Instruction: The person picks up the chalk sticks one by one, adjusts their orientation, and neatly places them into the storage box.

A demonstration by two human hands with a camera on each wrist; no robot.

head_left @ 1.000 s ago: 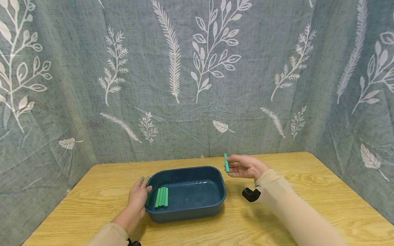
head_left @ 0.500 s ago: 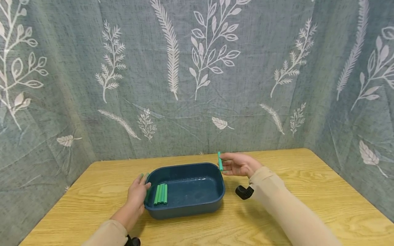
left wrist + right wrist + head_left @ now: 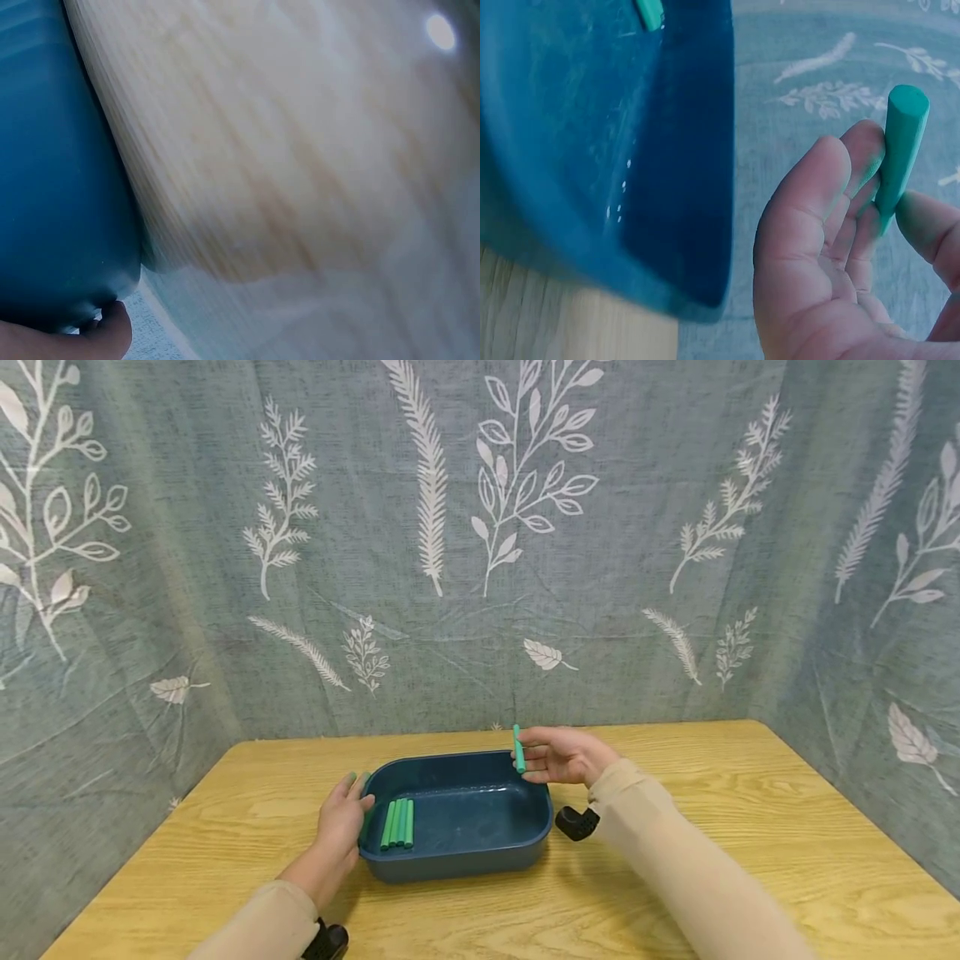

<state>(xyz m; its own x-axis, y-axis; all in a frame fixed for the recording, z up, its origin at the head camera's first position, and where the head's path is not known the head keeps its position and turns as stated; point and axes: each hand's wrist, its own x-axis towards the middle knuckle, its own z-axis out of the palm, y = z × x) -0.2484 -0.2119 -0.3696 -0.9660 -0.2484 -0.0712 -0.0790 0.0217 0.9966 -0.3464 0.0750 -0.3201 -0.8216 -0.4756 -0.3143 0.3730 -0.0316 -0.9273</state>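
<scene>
In the head view my right hand [image 3: 558, 755] pinches a green chalk stick [image 3: 519, 750] over the back right corner of a dark blue tub [image 3: 457, 863]. The right wrist view shows the chalk stick [image 3: 907, 142] held upright between the thumb and fingertips, with green dust on the fingers. My left hand [image 3: 341, 822] rests along the tub's left end, its fingers straight and its thumb at the rim. Several green chalk sticks [image 3: 397, 823] lie side by side in the tub's left part. Only a fingertip of the left hand [image 3: 109, 334] shows beside the tub in the left wrist view.
The tub stands on a wood-grain table [image 3: 622, 877]. A grey-green curtain [image 3: 450, 677] with white leaf prints hangs behind the table and along both sides. A black wrist device [image 3: 577, 823] sits under the right sleeve, close to the tub's right end.
My right hand has moved left with the chalk stick, from beside the tub to over its back right corner. The left hand has stayed at the tub's left end.
</scene>
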